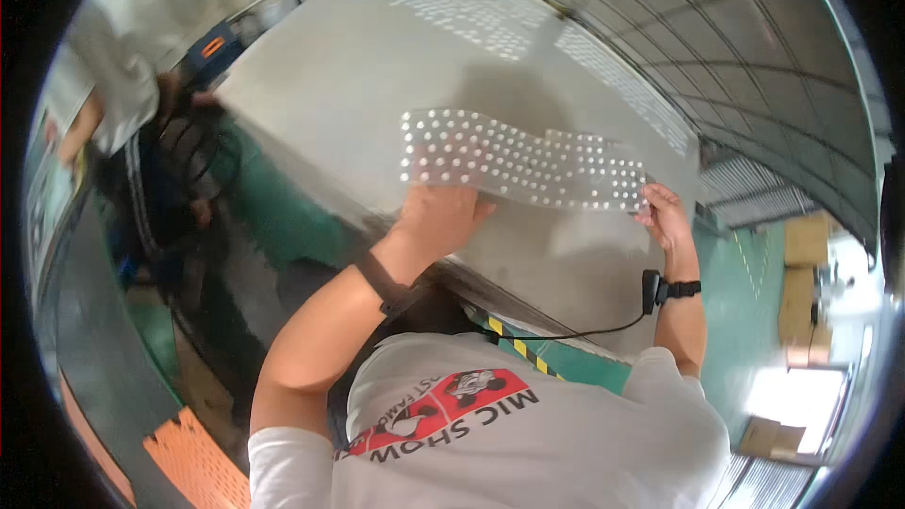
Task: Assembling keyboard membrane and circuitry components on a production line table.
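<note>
Pinching dotted strip (528, 162) at four o'clock with right hand (667, 215); backing it at eight with fingers of left hand (438, 217) (grip not discernible).

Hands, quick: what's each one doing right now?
Left hand: at the dotted strip's left part; how closed, can't be told.
Right hand: closed, holding the strip's right end.

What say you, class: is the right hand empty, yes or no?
No: the right hand grips the dotted strip at its right end.
</note>
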A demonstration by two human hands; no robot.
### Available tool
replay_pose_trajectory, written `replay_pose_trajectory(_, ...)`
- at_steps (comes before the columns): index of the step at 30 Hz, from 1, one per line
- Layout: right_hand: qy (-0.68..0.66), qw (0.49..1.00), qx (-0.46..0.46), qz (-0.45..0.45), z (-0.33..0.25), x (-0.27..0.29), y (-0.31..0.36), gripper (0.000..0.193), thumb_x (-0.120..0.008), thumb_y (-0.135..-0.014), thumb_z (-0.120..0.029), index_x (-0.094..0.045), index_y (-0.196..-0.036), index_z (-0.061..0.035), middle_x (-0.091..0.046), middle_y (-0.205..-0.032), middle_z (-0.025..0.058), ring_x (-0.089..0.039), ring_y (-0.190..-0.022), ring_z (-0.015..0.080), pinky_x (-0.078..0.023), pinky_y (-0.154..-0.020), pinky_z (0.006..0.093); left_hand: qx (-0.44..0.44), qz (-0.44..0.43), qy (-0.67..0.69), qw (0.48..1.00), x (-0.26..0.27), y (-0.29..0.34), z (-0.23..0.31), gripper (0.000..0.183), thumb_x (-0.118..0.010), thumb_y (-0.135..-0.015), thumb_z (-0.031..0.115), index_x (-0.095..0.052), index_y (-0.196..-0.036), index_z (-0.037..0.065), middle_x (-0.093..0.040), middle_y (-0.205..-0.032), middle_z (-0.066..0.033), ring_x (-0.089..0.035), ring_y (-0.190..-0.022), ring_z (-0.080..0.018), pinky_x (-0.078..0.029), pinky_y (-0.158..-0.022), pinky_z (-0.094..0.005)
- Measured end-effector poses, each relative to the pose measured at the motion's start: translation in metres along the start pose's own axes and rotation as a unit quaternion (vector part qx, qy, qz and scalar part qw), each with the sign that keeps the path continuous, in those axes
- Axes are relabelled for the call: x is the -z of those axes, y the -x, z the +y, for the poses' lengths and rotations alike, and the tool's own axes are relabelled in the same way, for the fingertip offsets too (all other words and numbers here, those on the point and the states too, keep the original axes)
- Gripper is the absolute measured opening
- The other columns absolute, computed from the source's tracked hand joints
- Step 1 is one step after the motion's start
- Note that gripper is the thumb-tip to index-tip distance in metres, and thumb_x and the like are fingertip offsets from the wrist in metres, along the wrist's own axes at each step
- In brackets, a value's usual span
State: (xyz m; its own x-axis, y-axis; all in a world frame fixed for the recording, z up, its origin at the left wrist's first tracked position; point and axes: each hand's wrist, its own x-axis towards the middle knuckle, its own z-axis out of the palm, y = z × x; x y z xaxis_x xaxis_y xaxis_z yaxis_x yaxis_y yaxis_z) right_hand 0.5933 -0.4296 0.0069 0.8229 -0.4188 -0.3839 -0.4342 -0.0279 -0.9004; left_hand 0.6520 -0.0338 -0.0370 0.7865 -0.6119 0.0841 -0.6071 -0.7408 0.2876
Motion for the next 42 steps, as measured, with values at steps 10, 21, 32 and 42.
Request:
replay_pose_trajectory(10, -0.089, 0.971, -0.024, 0.221, 0.081, 0.098, -0.013, 0.013, -0.052, -0.090, -0.011, -0.059, -0.097, -0.0026, -0.056, -0.077, 0.0023, -0.053, -0.059, 0.0113, -0.054, -0.054, 0.0270, -0.061, -0.020, 0.048, 0.997, -0.008, 0.041, -0.023, 0.068, -0.060, -0.083, 0.035, -0.036, -0.132, -0.006, -0.036, -0.138, -0.0249, -0.033, -0.129, -0.0392, -0.024, -0.103, -0.0564)
replay_pose_trajectory(21, -0.140, 0.965, -0.040, 0.216, 0.065, 0.087, -0.077, 0.009, -0.056, -0.088, -0.013, -0.057, -0.094, -0.0064, -0.055, -0.075, -0.0007, -0.054, -0.061, 0.0102, -0.054, -0.061, 0.0266, 0.000, 0.028, 0.048, 0.998, -0.006, 0.089, -0.032, 0.071, -0.058, -0.085, 0.038, -0.033, -0.136, -0.004, -0.029, -0.143, -0.0254, -0.025, -0.134, -0.0413, -0.019, -0.105, -0.0569)
replay_pose_trajectory(32, -0.030, 0.930, 0.043, 0.364, 0.046, 0.082, -0.066, 0.011, -0.055, -0.082, -0.006, -0.061, -0.088, 0.0011, -0.057, -0.072, 0.0054, -0.056, -0.063, 0.0150, -0.048, -0.054, 0.0276, 0.078, 0.071, 0.056, 0.993, -0.007, 0.145, -0.051, 0.067, -0.056, -0.088, 0.037, -0.032, -0.137, -0.001, -0.029, -0.145, -0.0228, -0.025, -0.135, -0.0411, -0.018, -0.107, -0.0559)
replay_pose_trajectory(42, 0.207, 0.881, 0.369, -0.213, -0.159, -0.236, 0.002, 0.026, -0.054, -0.091, -0.023, -0.064, -0.090, 0.0001, -0.063, -0.082, 0.0031, -0.058, -0.076, 0.0112, -0.047, -0.072, 0.0258, 0.204, 0.137, 0.009, 0.969, 0.029, 0.217, -0.025, 0.063, -0.065, -0.081, 0.028, -0.041, -0.131, -0.003, -0.034, -0.140, -0.0250, -0.030, -0.131, -0.0424, -0.024, -0.105, -0.0501)
